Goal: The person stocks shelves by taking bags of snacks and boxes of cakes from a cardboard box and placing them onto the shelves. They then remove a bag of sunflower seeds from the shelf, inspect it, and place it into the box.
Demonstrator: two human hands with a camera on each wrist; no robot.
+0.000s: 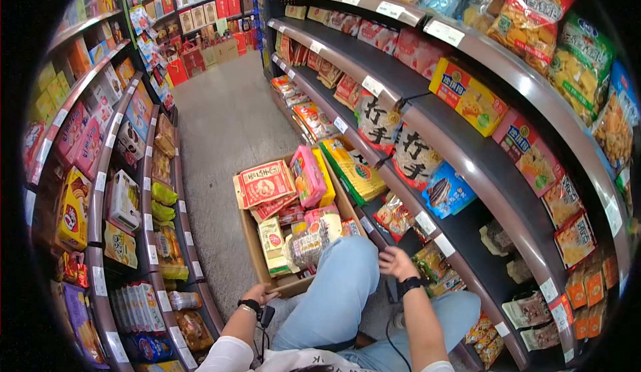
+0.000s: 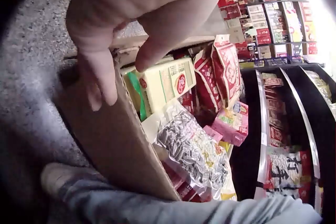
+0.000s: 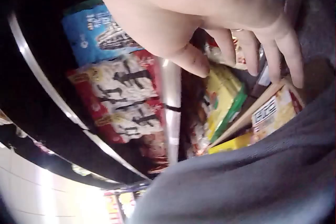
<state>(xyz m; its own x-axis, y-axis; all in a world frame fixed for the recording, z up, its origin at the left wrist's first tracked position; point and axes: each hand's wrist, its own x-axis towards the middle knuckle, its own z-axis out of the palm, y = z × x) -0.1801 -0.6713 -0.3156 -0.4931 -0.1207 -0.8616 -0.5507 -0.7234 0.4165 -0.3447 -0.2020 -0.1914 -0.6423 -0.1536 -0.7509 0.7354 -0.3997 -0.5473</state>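
Note:
An open cardboard box point(image 1: 250, 238) stands on the aisle floor, filled with packaged snacks. My left hand point(image 1: 260, 294) grips its near left corner; in the left wrist view the thumb point(image 2: 149, 53) lies on the inner side of the rim and the fingers point(image 2: 102, 85) hang outside the wall. Inside are red-and-cream packets point(image 1: 267, 184), a pink carton point(image 1: 308, 175), a pale packet with green edging point(image 1: 272, 242) and a clear bag of small wrapped pieces point(image 1: 310, 244). My right hand point(image 1: 398, 264) holds nothing, its fingers spread beside the lower right shelf, past my knee.
Stocked shelves point(image 1: 407, 115) rise close along the right of the box, and another shelf unit point(image 1: 100, 192) lines the left. Grey floor point(image 1: 214, 125) runs between them toward red gift boxes point(image 1: 193, 62). My bent knee point(image 1: 350, 258) overlaps the box's near right side.

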